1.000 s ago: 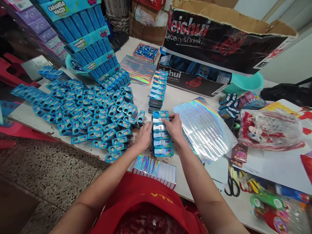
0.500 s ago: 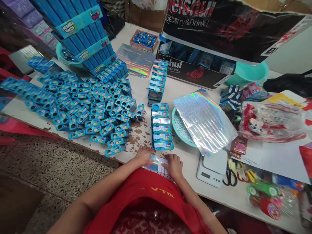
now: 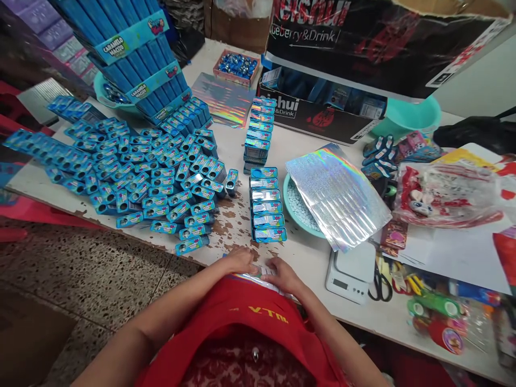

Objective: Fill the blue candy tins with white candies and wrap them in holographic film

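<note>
Against the table's front edge, close to my red apron (image 3: 258, 309), both hands are on a shiny holographic sheet (image 3: 258, 279) marked with pale strips. My left hand (image 3: 240, 262) has its fingers closed on the sheet's left part. On the right part, my right hand (image 3: 281, 274) grips with thumb and bent fingers. Much of the sheet is hidden by the hands and apron. Just beyond them stands a row of small blue candy boxes (image 3: 267, 207), printed ends up. A second row of blue boxes (image 3: 258, 129) extends behind it.
Many blue boxes with round holes (image 3: 161, 185) crowd the left, below a tall stacked display (image 3: 133, 64). To the right are a teal bowl of white pellets (image 3: 296, 207) under a holographic sheet (image 3: 338, 193), a scale (image 3: 350, 274) and scissors (image 3: 380, 285). A black carton (image 3: 322, 115) stands behind.
Both hands have shifted slightly, drawing closer together over the sheet. Less of the sheet shows now, and it sits nearer the apron. The view has tilted a little.
</note>
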`<state>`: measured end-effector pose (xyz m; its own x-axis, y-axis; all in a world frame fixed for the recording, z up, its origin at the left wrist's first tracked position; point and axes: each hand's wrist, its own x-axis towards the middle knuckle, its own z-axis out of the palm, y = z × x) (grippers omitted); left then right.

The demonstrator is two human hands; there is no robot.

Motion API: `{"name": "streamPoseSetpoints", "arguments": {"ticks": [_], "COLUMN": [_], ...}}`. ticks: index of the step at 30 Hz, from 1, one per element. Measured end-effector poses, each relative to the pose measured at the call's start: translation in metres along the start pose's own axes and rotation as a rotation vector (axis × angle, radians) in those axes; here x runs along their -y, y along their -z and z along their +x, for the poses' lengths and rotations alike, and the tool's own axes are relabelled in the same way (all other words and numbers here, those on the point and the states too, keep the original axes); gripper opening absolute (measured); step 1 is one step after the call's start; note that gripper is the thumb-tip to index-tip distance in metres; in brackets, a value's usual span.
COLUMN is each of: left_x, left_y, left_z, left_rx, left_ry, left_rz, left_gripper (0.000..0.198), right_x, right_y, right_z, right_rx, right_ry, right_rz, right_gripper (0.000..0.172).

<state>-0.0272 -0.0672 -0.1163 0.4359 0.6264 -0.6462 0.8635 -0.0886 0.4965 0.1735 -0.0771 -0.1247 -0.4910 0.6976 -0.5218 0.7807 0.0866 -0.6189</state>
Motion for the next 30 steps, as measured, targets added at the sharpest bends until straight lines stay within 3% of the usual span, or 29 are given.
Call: {"name": "streamPoseSetpoints", "arguments": {"ticks": [3,8,13,18,22,30], "left_x": [0.002,-0.002,-0.008,-0.01,-0.011,-0.012], "left_y": [0.005,0.013,0.016,0.018,0.021,0.021], "left_z": [-0.005,-0.015,-0.012,-0.006,-0.005,-0.008], "left_rx": [-0.034,-0.124,-0.207,-0.206,-0.203,-0.23], "left_ry": [-0.017,-0.083,-0.08,-0.006,-0.025,-0.129], "left_rz": [-0.05,-0.165,-0.163,-0.139,-0.139,-0.012], "left_gripper": [0.027,0.022,0.026,0.027,0.026,0.029], "right_x": [0.002,0.009,0.017,0.018,0.015,0.012], "right_y": [0.008,0.016,0.007,-0.007,-0.012,-0.007], "right_z": [-0.002,-0.007,-0.012,-0.017,-0.015,-0.001], "right_rx": [0.006,-0.121,-0.366,-0.39,-0.453,-0.4], "right_ry": [0.001,0.022,0.179,0.282,0.233,0.067], "right_rz": [-0.013,-0.084,-0.24,-0.309,-0.259,-0.192], "right_gripper": [0.021,0.024,0.028,0.031,0.037,0.019]}}
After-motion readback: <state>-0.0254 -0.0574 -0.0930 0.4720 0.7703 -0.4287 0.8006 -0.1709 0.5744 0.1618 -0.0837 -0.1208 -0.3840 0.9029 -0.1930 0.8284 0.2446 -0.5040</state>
